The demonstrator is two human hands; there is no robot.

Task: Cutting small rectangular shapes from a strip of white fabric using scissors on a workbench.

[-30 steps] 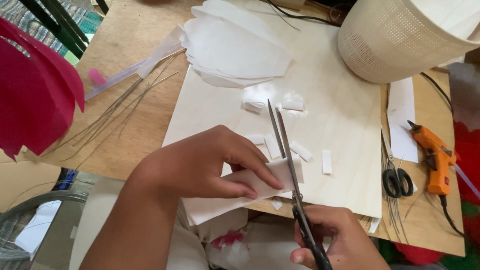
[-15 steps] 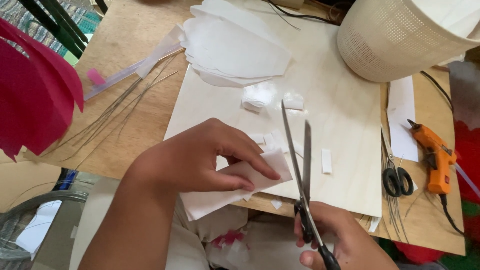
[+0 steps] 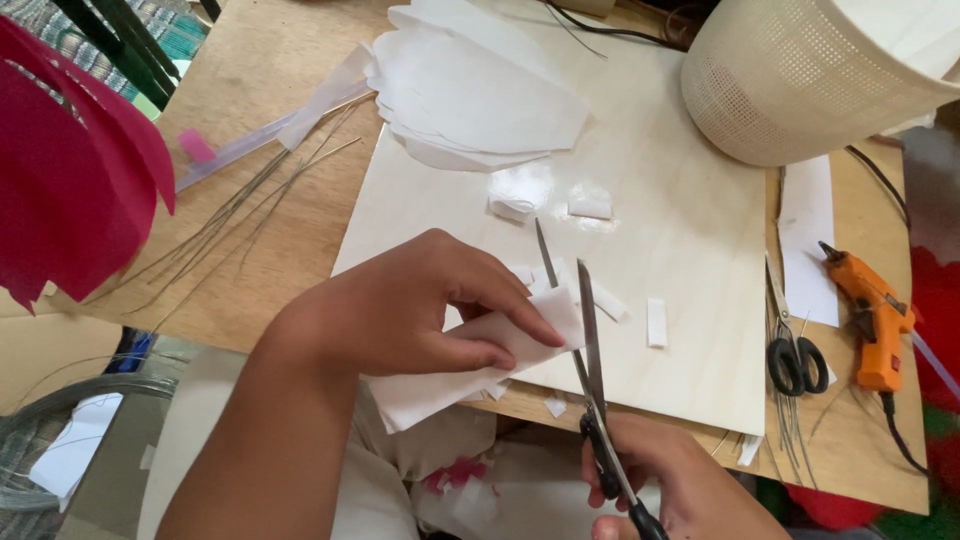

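The folded white paper (image 3: 470,365) was a soft, thick wad of layers, creased and slightly crumpled, its near corner drooping off the front edge of the pale wooden board (image 3: 680,300); the left hand (image 3: 420,310) was clamped on it, thumb beneath and fingers curled over the top, pinching it close to the end that met the blades; the right hand (image 3: 660,485) gripped the handles of the scissors (image 3: 585,350), whose blades stood parted in a narrow V just beyond the left fingertips, the paper's end lying between them or against the nearer blade, though which was hard to tell; small white offcuts (image 3: 655,322) lay scattered on the board past the blade tips, and a stack of white petal shapes (image 3: 480,95) sat farther off; to the right of the scissor hand lay a second pair with black handles (image 3: 795,355) and an orange glue gun (image 3: 870,310); the right hand was cut off by the lower frame edge, its fingers largely hidden, and the paper's underside lay concealed beneath the left palm.
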